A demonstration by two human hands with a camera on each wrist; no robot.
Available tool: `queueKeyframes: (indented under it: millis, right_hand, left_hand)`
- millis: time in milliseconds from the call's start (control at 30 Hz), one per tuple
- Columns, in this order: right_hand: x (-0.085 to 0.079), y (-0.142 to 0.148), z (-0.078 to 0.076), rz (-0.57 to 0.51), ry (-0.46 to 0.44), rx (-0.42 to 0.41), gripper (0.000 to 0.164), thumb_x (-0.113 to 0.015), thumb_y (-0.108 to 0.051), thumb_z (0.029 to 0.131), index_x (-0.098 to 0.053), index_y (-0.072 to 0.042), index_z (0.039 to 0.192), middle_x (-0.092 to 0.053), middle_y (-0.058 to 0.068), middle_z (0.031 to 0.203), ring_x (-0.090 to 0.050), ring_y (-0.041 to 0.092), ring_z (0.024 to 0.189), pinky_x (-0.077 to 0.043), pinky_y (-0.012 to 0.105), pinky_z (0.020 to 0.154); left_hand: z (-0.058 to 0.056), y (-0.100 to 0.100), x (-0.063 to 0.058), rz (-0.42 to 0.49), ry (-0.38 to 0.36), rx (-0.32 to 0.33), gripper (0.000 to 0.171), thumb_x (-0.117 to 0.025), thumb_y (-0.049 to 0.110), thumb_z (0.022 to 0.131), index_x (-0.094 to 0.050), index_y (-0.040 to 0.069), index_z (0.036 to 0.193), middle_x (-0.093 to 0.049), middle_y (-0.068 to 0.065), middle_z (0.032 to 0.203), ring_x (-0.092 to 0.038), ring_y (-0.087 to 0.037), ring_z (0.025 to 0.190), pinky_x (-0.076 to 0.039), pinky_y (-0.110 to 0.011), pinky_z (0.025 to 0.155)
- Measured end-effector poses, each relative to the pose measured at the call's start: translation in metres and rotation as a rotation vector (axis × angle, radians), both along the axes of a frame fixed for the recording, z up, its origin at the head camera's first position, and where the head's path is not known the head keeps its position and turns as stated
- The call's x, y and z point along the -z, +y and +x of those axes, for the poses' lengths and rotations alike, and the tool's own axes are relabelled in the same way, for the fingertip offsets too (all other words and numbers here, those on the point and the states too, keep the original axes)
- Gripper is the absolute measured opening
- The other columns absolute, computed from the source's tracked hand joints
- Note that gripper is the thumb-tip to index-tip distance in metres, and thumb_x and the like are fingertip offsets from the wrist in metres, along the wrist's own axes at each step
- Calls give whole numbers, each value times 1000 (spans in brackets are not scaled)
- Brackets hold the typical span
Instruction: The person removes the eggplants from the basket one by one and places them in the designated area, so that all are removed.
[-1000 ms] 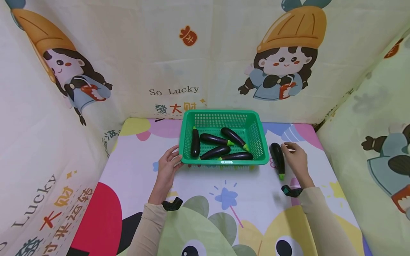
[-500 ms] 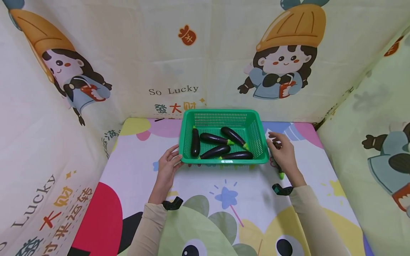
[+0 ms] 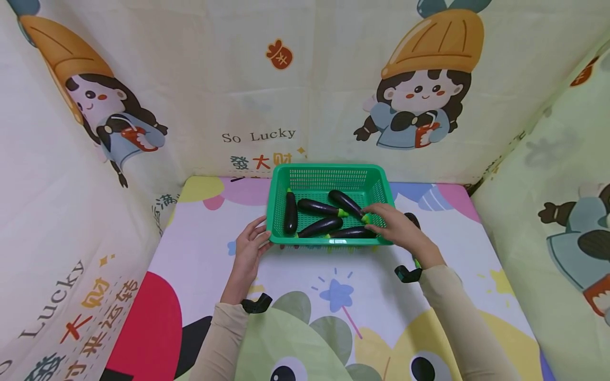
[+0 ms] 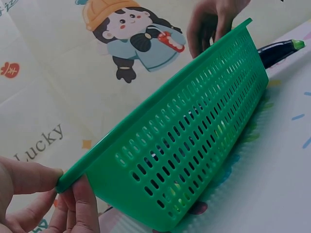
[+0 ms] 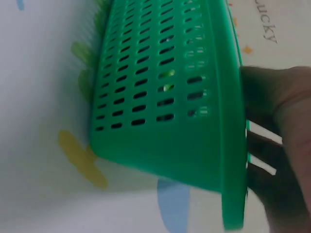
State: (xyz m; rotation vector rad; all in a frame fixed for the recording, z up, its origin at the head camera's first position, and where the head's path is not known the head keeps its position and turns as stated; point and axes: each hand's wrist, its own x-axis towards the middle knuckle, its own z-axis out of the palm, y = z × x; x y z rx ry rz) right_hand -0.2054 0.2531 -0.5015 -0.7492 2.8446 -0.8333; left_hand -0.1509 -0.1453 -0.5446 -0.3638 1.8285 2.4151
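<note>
A green plastic basket (image 3: 333, 166) with slotted walls stands at the back of the table, holding several dark purple eggplants. My left hand (image 3: 249, 251) pinches its left front rim, thumb above and fingers below, as the left wrist view shows. Over the basket's right side reaches my right hand (image 3: 395, 227), thumb and fingers spread apart. Its fingertips are right at the green stem end of an eggplant (image 3: 345, 202) that lies slantwise, and near another eggplant (image 3: 351, 232) along the front wall. The right wrist view shows the hand behind the rim, its fingertips hidden.
One more eggplant (image 3: 413, 219) lies on the table right of the basket, partly hidden under the right forearm. A printed cloth (image 3: 333, 338) covers the table. Patterned fabric walls (image 3: 324, 106) rise behind and on both sides.
My right hand has moved left from beside the loose eggplant, over the rim into the basket, leaving that eggplant on the table. The left hand keeps its place on the rim.
</note>
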Motion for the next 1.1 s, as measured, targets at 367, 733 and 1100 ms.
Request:
queueKeyframes:
  millis: [367,733,1100]
  right_hand:
    - [0,-21,-15,123,-248,-97,44,-71,-19,100,-63,-3,141,-64,17,142,-59,38,131,-47,58,112]
    - [0,-28,-23,184,-380,-129,39,-70,-15,101,-65,-11,139,-64,12,140,-57,32,128,-47,56,113]
    - [7,-31,-29,192,-414,-120,43,-72,-14,98,-63,-12,140,-65,10,139,-56,30,123,-45,58,115]
  left_hand:
    - [0,0,-1,0,-8,-3,48,-63,6,103,-56,16,149,-63,-10,132,-70,-12,103,-60,-26,84]
    - [0,0,-1,9,-12,0,47,-63,6,103,-55,17,149,-62,-13,135,-70,-13,107,-60,-26,86]
    - [1,0,-2,-3,-17,10,48,-62,7,104,-55,18,150,-58,-17,141,-69,-13,106,-60,-25,85]
